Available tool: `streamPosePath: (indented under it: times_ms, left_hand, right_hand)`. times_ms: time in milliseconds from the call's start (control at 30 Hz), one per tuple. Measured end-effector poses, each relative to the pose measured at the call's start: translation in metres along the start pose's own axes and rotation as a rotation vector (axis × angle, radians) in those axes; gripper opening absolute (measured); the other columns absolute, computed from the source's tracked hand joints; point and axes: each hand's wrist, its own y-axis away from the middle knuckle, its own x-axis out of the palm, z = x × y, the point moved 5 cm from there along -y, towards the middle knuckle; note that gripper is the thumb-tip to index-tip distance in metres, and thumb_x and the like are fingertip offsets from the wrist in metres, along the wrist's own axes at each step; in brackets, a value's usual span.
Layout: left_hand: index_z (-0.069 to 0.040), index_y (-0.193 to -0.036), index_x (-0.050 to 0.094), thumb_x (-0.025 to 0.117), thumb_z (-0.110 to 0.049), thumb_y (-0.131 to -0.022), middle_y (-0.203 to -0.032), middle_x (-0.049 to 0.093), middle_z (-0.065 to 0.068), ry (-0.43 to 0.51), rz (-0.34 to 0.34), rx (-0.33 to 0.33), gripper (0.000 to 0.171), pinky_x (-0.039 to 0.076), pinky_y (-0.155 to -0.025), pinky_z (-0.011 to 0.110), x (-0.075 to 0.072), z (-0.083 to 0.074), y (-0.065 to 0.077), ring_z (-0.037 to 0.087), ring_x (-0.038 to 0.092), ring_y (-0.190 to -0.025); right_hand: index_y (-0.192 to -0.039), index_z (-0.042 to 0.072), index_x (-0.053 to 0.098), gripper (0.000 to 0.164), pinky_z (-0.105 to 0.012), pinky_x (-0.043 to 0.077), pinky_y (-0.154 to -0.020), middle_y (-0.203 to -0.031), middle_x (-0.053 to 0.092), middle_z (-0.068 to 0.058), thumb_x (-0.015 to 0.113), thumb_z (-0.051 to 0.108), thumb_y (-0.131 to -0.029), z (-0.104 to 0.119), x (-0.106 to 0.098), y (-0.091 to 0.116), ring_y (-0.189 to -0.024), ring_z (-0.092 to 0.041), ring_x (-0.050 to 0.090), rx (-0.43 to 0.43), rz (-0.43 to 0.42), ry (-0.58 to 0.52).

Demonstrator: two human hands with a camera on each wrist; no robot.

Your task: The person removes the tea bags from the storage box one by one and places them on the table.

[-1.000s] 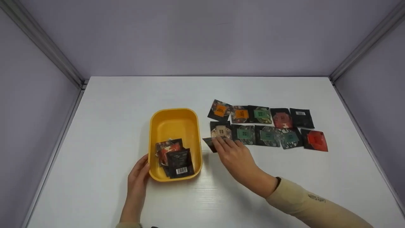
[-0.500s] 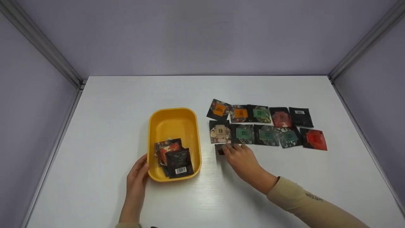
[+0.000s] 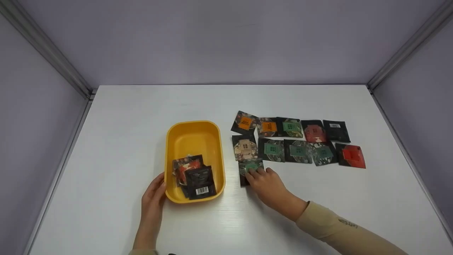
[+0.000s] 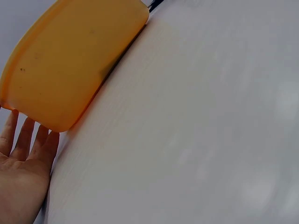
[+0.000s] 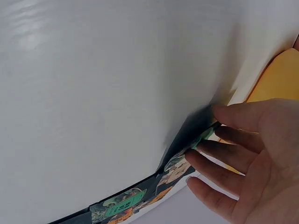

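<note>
In the head view my right hand (image 3: 269, 187) is on a dark, green-labelled sachet (image 3: 243, 181), just below a beige-labelled sachet (image 3: 245, 148). The right wrist view shows that hand's thumb (image 5: 229, 114) and forefinger on either side of the sachet's corner; the fingers partly cover it. My left hand (image 3: 153, 198) rests against the left side of a yellow plastic tub (image 3: 193, 124). Its straight fingertips touch the tub's wall in the left wrist view. Several sachets lie overlapping in the tub's near half, with a black barcoded sachet (image 3: 201, 179) on top.
Two rows of sachets lie right of the tub, among them an orange-labelled sachet (image 3: 245, 122), a red sachet (image 3: 353, 156) and a face-down black sachet (image 3: 336, 131). They stand on a white table (image 3: 141, 106) with grey panels (image 3: 226, 42) around it.
My right hand has brought the green-labelled sachet from beside the tub down to below the beige one, its label now showing. The beige sachet has shifted slightly left. My left hand has stayed put.
</note>
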Motion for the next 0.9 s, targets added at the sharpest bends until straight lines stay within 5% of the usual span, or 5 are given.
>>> streamPosePath:
  times_ms: [400,633,900]
  left_hand:
    - [-0.013,-0.149,0.041,0.055,-0.037,-0.102,-0.153,0.038,-0.002,-0.024,-0.004,-0.017,0.054,0.034,-0.113,0.027,0.001,0.0,-0.001,0.01,0.037,-0.138]
    - [-0.013,-0.148,0.042,0.055,-0.037,-0.102,-0.153,0.039,-0.003,-0.014,-0.004,-0.018,0.054,0.033,-0.114,0.026,0.0,0.0,0.0,0.008,0.037,-0.138]
    - [-0.013,-0.148,0.043,0.056,-0.035,-0.102,-0.152,0.04,-0.004,-0.004,0.005,0.0,0.053,0.034,-0.113,0.025,0.0,0.0,0.0,0.008,0.037,-0.137]
  right_hand:
    - [-0.114,0.007,0.072,0.033,-0.039,0.056,-0.071,-0.115,0.07,-0.009,0.078,0.017,-0.084,0.001,-0.006,-0.003,-0.092,-0.026,0.066,-0.007,0.152,-0.024]
    - [-0.108,0.007,0.072,0.024,-0.039,0.058,-0.074,-0.103,0.073,-0.008,0.075,0.007,-0.085,-0.004,-0.037,-0.019,-0.089,-0.025,0.067,0.004,0.029,-0.12]
    - [-0.106,0.008,0.072,0.025,-0.037,0.057,-0.075,-0.099,0.073,-0.007,0.078,0.009,-0.082,0.001,-0.083,-0.045,-0.087,-0.023,0.068,-0.055,-0.137,-0.097]
